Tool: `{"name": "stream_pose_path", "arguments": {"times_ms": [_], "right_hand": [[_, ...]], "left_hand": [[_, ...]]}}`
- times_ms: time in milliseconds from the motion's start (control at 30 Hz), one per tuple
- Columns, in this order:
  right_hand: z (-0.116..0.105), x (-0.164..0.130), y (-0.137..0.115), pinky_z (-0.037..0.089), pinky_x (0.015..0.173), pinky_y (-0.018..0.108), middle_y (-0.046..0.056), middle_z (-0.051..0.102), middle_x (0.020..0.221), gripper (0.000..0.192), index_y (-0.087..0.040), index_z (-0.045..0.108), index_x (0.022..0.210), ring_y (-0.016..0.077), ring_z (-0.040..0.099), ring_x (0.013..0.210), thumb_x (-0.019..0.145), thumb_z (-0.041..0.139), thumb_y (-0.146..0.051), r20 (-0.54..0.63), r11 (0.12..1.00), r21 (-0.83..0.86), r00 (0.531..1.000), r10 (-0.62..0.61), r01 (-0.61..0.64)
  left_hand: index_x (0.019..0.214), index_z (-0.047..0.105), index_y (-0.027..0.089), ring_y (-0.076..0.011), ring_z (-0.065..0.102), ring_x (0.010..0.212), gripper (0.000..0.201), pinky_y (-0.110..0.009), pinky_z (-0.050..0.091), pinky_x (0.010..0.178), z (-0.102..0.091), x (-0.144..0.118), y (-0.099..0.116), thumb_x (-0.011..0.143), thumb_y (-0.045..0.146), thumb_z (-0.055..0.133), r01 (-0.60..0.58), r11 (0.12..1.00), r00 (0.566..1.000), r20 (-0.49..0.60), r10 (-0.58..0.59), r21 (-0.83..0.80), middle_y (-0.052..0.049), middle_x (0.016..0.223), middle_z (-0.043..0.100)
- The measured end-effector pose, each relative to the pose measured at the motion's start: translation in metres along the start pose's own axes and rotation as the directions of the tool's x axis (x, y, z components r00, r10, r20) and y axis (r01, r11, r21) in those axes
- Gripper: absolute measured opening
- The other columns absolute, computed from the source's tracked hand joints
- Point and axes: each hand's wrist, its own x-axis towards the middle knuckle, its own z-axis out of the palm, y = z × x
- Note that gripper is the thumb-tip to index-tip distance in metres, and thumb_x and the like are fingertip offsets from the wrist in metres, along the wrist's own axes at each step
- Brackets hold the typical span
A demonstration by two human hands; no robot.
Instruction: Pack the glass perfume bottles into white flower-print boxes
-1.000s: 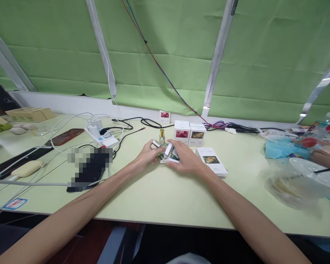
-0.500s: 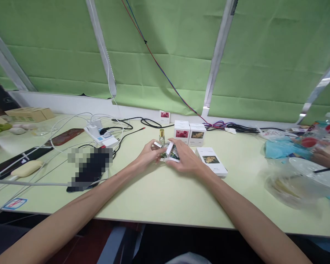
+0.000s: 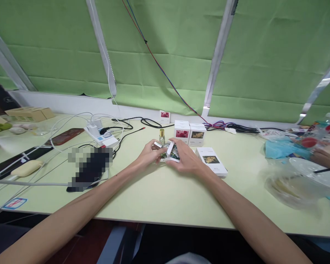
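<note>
**Green desk, two hands closing in on a small flowered box**

Pale green desk (image 3: 159,198) runs across the view, and the small white flowered box (image 3: 172,153) at its middle is the landmark. Far left of the box lie a white power strip (image 3: 101,138) with cables and a dark phone (image 3: 89,170). Just left of the box, the left hand (image 3: 147,154) curls loosely, fingertips pinching a small silvery cap (image 3: 156,145) at the box's open end. Behind the box stands a little glass bottle with a gold cap (image 3: 162,136). The box lies tilted on the desk with its flap up. The right hand (image 3: 185,158) grasps it from the right, fingers half closed around its side. Further right, two upright boxes (image 3: 189,133) stand behind, and a flat box (image 3: 211,161) lies just beside the hand.

Judging by this, packing or unpacking the box is under way; the next move calls for steadying the box while the small piece lines up with the opening.
</note>
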Motion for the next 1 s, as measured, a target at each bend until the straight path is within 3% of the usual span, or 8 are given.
{"name": "stream_pose_path", "arguments": {"times_ms": [367, 533, 700, 867, 1000], "right_hand": [[0.002, 0.002, 0.003, 0.048, 0.102, 0.052, 0.019, 0.053, 0.139, 0.077, -0.018, 0.032, 0.144, 0.0342, 0.056, 0.124, 0.083, 0.073, -0.043, -0.060, 0.999, 0.034, 0.998, -0.001, 0.003], [0.002, 0.004, 0.002, 0.050, 0.100, 0.049, 0.017, 0.054, 0.135, 0.075, -0.020, 0.033, 0.140, 0.0322, 0.058, 0.120, 0.081, 0.075, -0.040, -0.093, 0.997, 0.068, 0.995, -0.033, 0.040], [0.003, 0.004, 0.002, 0.050, 0.099, 0.049, 0.017, 0.055, 0.134, 0.075, -0.020, 0.033, 0.139, 0.0318, 0.059, 0.119, 0.080, 0.075, -0.039, -0.104, 0.996, 0.069, 0.993, -0.053, 0.060], [0.004, 0.002, 0.002, 0.049, 0.102, 0.050, 0.018, 0.053, 0.136, 0.075, -0.020, 0.031, 0.142, 0.0324, 0.057, 0.122, 0.083, 0.072, -0.040, -0.085, 0.997, 0.065, 0.996, -0.041, 0.047], [0.004, 0.002, 0.001, 0.047, 0.106, 0.051, 0.018, 0.052, 0.139, 0.075, -0.019, 0.031, 0.143, 0.0325, 0.055, 0.126, 0.084, 0.071, -0.039, -0.074, 0.997, 0.059, 0.997, -0.034, 0.038]], "left_hand": [[0.098, 0.054, 0.021, -0.0070, 0.045, 0.036, 0.045, -0.021, 0.031, 0.035, 0.001, -0.005, 0.003, 0.073, 0.050, 0.078, -0.167, 0.978, 0.983, -0.053, 0.175, 0.127, 0.004, 0.070, 0.061], [0.104, 0.055, 0.021, -0.0056, 0.047, 0.039, 0.044, -0.020, 0.035, 0.038, 0.002, -0.011, 0.007, 0.077, 0.050, 0.073, -0.259, 0.950, 0.957, -0.090, 0.277, 0.173, 0.002, 0.078, 0.063], [0.102, 0.056, 0.022, -0.0073, 0.045, 0.036, 0.038, -0.020, 0.034, 0.036, 0.001, -0.008, 0.005, 0.083, 0.053, 0.066, -0.274, 0.943, 0.949, -0.105, 0.297, 0.187, 0.004, 0.068, 0.061], [0.097, 0.055, 0.023, -0.0110, 0.043, 0.034, 0.032, -0.021, 0.034, 0.037, 0.000, -0.005, 0.001, 0.090, 0.055, 0.058, -0.267, 0.944, 0.955, -0.080, 0.286, 0.195, 0.008, 0.047, 0.050], [0.096, 0.056, 0.023, -0.0129, 0.047, 0.037, 0.034, -0.022, 0.037, 0.040, -0.001, -0.004, -0.001, 0.093, 0.057, 0.053, -0.256, 0.940, 0.961, -0.047, 0.273, 0.226, 0.007, 0.045, 0.050]]}}
